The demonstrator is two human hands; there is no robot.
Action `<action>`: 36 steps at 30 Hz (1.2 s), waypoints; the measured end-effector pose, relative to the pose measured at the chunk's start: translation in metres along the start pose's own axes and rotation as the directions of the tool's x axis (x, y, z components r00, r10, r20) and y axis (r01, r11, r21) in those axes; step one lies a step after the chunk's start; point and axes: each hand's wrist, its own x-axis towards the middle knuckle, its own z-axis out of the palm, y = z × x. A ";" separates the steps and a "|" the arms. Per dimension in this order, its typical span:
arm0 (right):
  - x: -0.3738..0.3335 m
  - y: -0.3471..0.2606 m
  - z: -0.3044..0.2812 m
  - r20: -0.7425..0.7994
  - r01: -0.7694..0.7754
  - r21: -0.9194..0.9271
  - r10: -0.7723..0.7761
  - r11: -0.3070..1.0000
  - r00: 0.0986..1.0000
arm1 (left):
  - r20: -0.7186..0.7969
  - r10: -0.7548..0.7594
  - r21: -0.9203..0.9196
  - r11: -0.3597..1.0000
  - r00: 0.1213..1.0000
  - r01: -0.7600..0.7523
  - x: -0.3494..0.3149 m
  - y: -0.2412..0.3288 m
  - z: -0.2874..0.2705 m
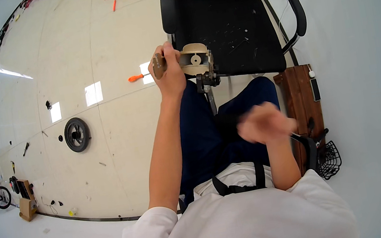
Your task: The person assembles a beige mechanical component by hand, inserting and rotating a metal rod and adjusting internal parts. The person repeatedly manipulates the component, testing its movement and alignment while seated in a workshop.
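My left hand (pixel 170 71) is wrapped round the brown grip of a tan and black mechanical device (pixel 196 60) with a round hub in its housing. A dark metal bracket sits at the device's near right side. I cannot make out its exact kind. It is held up over the front left of a black chair (pixel 222 26), above my knees. Above my lap, my right hand (pixel 266 123) is smeared by motion, apart from the device. Its fingers cannot be read clearly, and no object shows in it.
Small bits lie scattered on the chair seat. An orange-handled screwdriver (pixel 136 78) and a small black wheel (pixel 77 135) are on the floor to the left. At right stands a wooden box (pixel 301 99) with a phone (pixel 316 89) beside a black wire basket (pixel 329 160).
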 end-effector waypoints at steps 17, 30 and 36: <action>0.008 0.011 -0.030 -0.644 -0.496 -0.469 0.102 0.731 0.758 | 0.002 -0.002 -0.009 1.000 1.000 0.002 0.000 0.002 0.001; -0.013 -0.010 -0.033 -0.238 0.021 -0.098 -0.044 0.995 0.970 | -0.009 -0.037 0.025 0.999 0.999 0.037 -0.001 0.001 -0.003; 0.002 -0.010 -0.039 -0.623 -0.320 -0.309 0.064 0.896 0.779 | -0.002 -0.005 -0.014 1.000 1.000 0.005 0.001 0.001 0.001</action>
